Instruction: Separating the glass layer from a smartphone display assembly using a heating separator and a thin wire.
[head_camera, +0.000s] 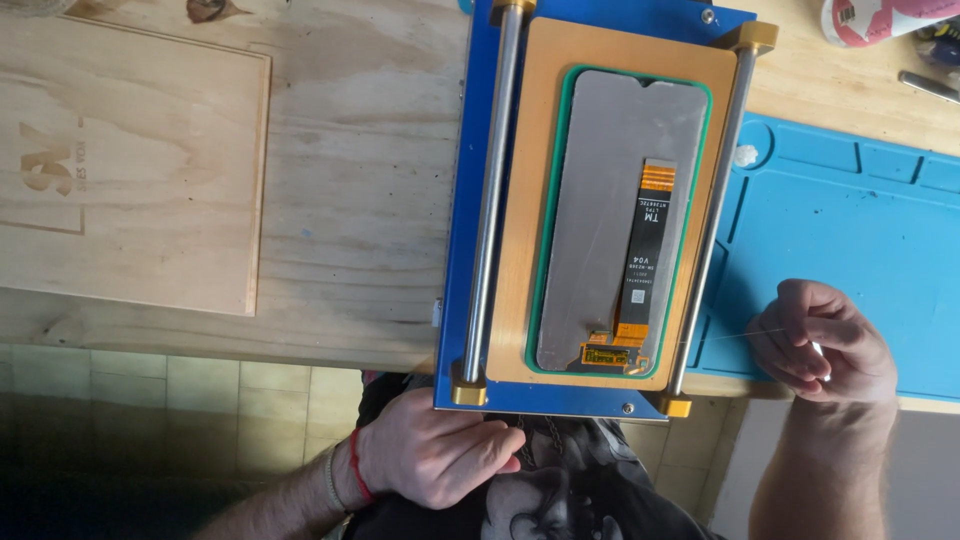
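Left hand (440, 462): closed in a loose fist just below the near edge of the blue jig, knuckles up against it; a red cord and a pale band at the wrist; whatever the fingers pinch stays hidden.
Right hand (822, 342): fingers curled shut, pinching one end of a thin wire (barely visible, a pale hairline); resting over the near corner of the blue mat.
Thin wire (722, 337): stretched taut from the right hand toward the right rail of the jig, level with the lower end of the phone screen; far end lost from sight past the rail.
Phone screen (618, 225): lying back side up, grey, in the green-edged recess of the orange plate; black and orange flex cable (645, 255) running down its right half to a small connector at the bottom.
Blue jig (458, 250): flat blue base with the orange plate (515, 230) on top, two steel rods along its long sides, brass blocks at the corners; overhanging the near edge of the wooden table.
Blue mat (850, 240): just to the right of the jig, with shallow compartments.
Wooden board (130, 165): on the table, well to the left.
Wooden table (360, 170): pale plywood top.
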